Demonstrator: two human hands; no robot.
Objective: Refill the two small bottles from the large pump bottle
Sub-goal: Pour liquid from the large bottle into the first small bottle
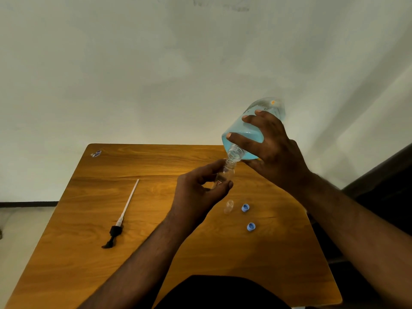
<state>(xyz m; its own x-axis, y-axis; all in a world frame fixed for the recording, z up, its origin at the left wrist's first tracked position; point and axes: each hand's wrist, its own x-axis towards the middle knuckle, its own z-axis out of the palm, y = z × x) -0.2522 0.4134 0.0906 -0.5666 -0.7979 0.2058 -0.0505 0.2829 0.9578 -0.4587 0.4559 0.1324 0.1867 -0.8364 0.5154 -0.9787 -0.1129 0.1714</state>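
My right hand (272,143) grips the large clear bottle (245,134) of blue liquid, tipped steeply with its threaded neck pointing down-left. Its mouth meets the mouth of a small clear bottle (226,172), which my left hand (198,190) holds tilted above the wooden table (156,219). A second small clear bottle (229,206) stands uncapped on the table just below my left hand. Two blue caps (245,207) (251,226) lie to its right. The black pump head with its long white tube (123,216) lies on the table's left side.
A small sticker (96,153) sits at the table's far left corner. A pale wall rises behind the table. A dark surface (383,184) borders the right side, and dark clothing (223,293) fills the bottom middle.
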